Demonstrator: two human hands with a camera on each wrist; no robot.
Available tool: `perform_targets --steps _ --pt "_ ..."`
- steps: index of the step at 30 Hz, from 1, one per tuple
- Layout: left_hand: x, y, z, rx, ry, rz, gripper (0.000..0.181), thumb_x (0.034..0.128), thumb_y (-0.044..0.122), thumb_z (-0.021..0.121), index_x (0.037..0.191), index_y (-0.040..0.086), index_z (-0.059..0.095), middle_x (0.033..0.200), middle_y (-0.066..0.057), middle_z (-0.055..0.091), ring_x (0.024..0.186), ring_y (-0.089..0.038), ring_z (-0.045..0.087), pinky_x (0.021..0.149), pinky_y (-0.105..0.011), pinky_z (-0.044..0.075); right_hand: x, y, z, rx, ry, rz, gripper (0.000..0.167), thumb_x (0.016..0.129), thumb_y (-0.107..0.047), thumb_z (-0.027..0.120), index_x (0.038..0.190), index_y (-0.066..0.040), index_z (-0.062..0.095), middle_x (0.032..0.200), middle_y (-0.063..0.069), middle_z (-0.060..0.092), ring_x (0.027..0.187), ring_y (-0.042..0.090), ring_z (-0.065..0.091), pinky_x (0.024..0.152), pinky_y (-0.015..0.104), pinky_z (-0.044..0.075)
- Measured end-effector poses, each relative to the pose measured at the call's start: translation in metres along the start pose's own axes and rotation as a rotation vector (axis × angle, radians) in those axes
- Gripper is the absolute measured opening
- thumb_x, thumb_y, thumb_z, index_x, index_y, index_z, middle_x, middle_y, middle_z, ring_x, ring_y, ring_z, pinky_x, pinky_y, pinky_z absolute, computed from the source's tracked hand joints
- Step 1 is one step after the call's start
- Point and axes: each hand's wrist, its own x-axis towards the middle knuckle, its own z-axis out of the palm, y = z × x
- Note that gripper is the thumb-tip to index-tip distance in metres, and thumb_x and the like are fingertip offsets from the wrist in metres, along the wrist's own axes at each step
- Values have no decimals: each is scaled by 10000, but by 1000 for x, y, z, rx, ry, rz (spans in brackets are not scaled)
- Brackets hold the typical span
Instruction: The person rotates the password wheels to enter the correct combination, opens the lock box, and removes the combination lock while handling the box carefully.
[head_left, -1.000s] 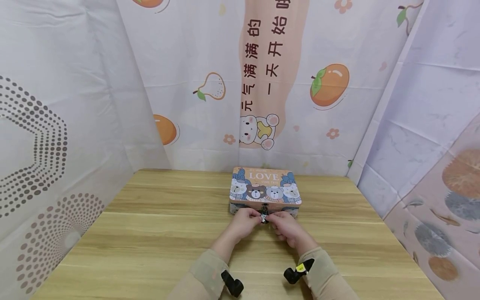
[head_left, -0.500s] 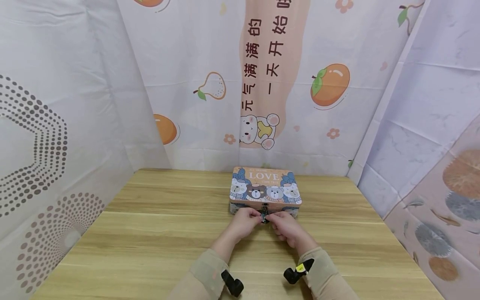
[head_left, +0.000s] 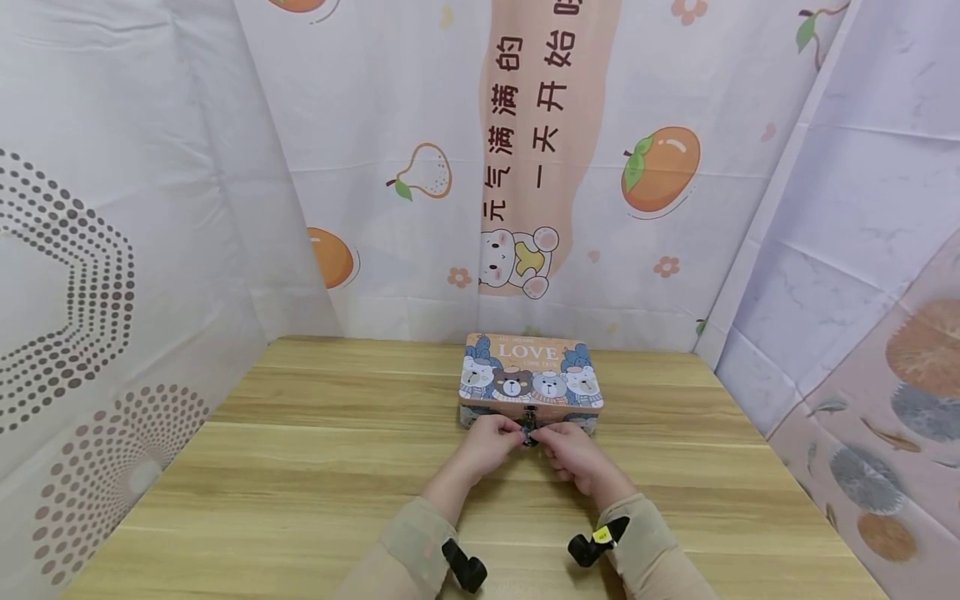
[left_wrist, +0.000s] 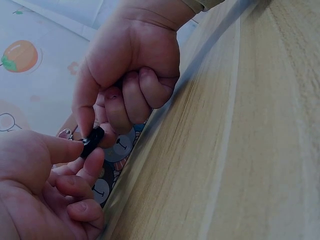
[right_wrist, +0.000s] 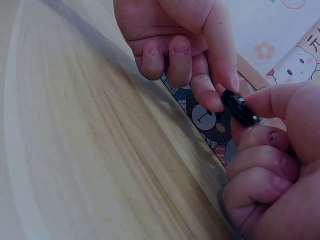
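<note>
A tin box (head_left: 530, 375) with printed bears and the word LOVE stands closed near the back of the table. At its front latch is a small black padlock (head_left: 529, 434), mostly covered by fingers in the head view. My left hand (head_left: 487, 446) pinches the padlock from the left between thumb and fingers. From the right, my right hand (head_left: 577, 457) pinches it too, its other fingers curled. The right wrist view shows small pale marks on the black padlock (right_wrist: 240, 108). In the left wrist view, a metal ring (left_wrist: 65, 133) shows beside it.
The wooden table (head_left: 322, 467) extends around the box on all sides. Behind it hangs a white curtain (head_left: 405, 250) with fruit prints, and further patterned cloths close off the left and right. A black camera mount sits on each wrist.
Both hands and the box keep their places. The padlock's face between the fingers looked brighter a second ago and is darker now.
</note>
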Motion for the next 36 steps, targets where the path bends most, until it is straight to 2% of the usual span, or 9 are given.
perform_targets --steps 7,16,25,33,36 --pt "-1 0 0 13 8 8 84 954 78 671 952 2 704 841 -31 693 784 -162 587 689 -318 470 1 2 -5 44 19 11 243 990 -239 605 916 -8 613 587 -42 335 447 85 255 414 229 238" --pt "-2 3 0 -1 8 6 85 955 61 662 962 -10 706 831 -28 694 786 -158 575 688 -311 453 -2 -5 -14 80 74 26 325 951 -222 638 728 -66 462 565 -37 331 441 98 263 398 244 240" --pt "-1 3 -1 3 -1 -7 87 956 58 655 978 -14 699 836 -34 704 797 -161 577 698 -313 445 -5 -11 -19 59 71 3 360 939 -226 659 676 -86 456 539 -45 314 448 100 261 424 253 232" --pt "-2 5 -2 6 -7 -5 93 963 63 649 980 -12 700 837 -26 703 792 -159 573 699 -317 445 -6 -12 -20 58 61 21 298 962 -236 620 751 -50 519 558 -37 324 447 106 267 412 248 232" --pt "-2 5 -2 5 -6 -4 92 959 64 652 972 -12 702 838 -28 697 791 -160 568 700 -316 444 -5 -11 -20 61 59 27 310 963 -236 621 728 -68 507 554 -38 318 443 106 265 404 248 231"
